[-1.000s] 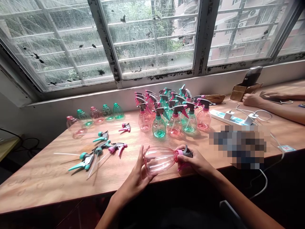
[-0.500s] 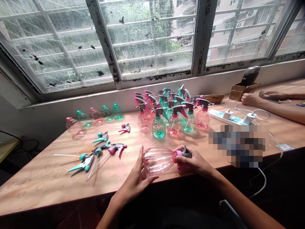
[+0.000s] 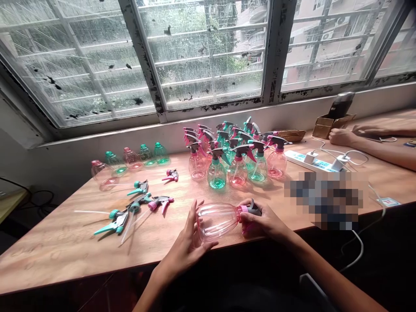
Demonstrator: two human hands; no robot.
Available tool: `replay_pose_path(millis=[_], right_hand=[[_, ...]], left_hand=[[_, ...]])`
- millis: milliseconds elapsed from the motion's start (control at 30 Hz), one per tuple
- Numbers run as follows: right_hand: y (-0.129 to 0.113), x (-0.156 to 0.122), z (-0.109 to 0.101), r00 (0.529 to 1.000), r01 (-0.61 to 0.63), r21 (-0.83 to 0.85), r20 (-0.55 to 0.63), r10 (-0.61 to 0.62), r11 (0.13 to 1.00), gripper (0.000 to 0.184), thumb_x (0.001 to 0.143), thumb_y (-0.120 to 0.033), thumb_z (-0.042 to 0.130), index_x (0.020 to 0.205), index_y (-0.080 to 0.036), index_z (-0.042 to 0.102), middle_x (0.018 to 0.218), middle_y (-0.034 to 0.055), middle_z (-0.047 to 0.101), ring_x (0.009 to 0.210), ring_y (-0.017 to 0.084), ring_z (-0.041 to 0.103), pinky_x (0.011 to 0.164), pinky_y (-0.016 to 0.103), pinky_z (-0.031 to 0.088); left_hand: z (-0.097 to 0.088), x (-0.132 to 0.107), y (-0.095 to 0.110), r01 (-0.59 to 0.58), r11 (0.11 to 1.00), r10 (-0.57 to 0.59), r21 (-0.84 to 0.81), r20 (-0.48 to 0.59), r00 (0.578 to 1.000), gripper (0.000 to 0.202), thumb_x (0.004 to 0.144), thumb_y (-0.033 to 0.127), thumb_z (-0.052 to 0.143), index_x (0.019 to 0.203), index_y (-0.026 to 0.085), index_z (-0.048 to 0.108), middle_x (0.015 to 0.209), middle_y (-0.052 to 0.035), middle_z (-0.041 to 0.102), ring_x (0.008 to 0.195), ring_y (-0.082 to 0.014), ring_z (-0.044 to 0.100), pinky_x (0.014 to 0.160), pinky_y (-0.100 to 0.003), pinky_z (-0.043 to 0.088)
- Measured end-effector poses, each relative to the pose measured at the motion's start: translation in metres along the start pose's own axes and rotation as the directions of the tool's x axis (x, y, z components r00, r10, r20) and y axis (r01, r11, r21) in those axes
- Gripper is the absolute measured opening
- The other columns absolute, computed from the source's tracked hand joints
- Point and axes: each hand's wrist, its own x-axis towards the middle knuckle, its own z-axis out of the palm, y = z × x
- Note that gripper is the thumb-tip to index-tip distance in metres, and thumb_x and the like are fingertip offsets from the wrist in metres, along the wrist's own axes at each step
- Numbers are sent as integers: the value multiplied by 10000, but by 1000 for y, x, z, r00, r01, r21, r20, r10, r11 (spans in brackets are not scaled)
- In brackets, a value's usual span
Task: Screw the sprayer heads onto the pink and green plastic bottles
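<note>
A clear pink spray bottle lies on its side between my hands, above the table's front edge. My left hand is wrapped around its base end, thumb below and fingers behind. At the neck, my right hand grips the pink collar and the grey-and-pink trigger sprayer, which sits on the bottle mouth. My fingers hide part of the trigger. To the left lie several loose trigger sprayers, among them a teal one and a pink one, with thin white tubes.
Several bottles with sprayers stand grouped at the back middle. Bottles without sprayers line the back left. A white power strip, cables, a cardboard box and another person's hands are at the right. A pixelated patch covers something near the right edge.
My hands and the bottle stay almost in place, with my left fingers shifting slightly on the base. The whole scene shifts only very slightly.
</note>
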Motion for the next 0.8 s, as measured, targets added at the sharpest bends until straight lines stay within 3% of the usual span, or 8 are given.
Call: replay_pose_path(millis=[133, 267, 433, 600, 733, 800], right_hand=[[0, 0, 1, 1000, 7, -12, -22, -7, 1000, 473, 779, -542, 850, 976, -187, 607, 720, 24, 727, 598, 208, 703, 596, 333, 584], [1, 1, 1, 999, 16, -16, -27, -16, 1000, 458, 792, -532, 841, 983, -188, 609, 705, 20, 723, 596, 208, 703, 588, 329, 585], [2, 1, 0, 999, 21, -33, -29, -22, 999, 459, 795, -536, 838, 993, -184, 619, 715, 20, 722, 608, 208, 703, 605, 334, 589], [1, 1, 0, 999, 35, -83, -26, -38, 996, 490, 756, -532, 872, 986, -175, 629, 760, 25, 724, 653, 202, 702, 636, 327, 589], [1, 1, 0, 998, 40, -84, -37, -43, 996, 491, 750, -545, 872, 980, -184, 632, 759, 17, 719, 644, 206, 704, 637, 327, 579], [2, 1, -1, 998, 41, -75, -41, -44, 996, 482, 761, -547, 863, 987, -189, 634, 758, 14, 720, 636, 207, 706, 629, 327, 577]], left_hand=[[-2, 0, 5, 9, 999, -9, -42, 13, 1000, 1057, 930, 323, 731, 1606, 484, -65, 1731, -132, 32, 1435, -362, 483, 1161, -576, 430], [-2, 0, 3, -19, 1000, 19, 7, -10, 1000, 918, 965, 299, 680, 1620, 443, 53, 1731, -105, 58, 1539, -365, 310, 1224, -569, 341], [0, -1, -6, -13, 999, 14, -36, 12, 1000, 938, 1015, 270, 589, 1576, 541, -112, 1735, -116, 13, 1385, -324, 556, 1166, -612, 400], [-1, -1, 0, 28, 998, -27, -53, 22, 999, 1088, 954, 342, 696, 1581, 483, -182, 1740, -137, -62, 1455, -372, 465, 1171, -578, 406], [-2, -1, 3, 32, 999, -32, -34, 0, 999, 1037, 952, 334, 696, 1610, 462, -96, 1743, -114, -68, 1527, -382, 337, 1188, -568, 390], [-1, -1, 1, 18, 999, -18, -44, 1, 1000, 986, 973, 305, 665, 1610, 473, -69, 1742, -116, -67, 1500, -374, 388, 1163, -566, 424]])
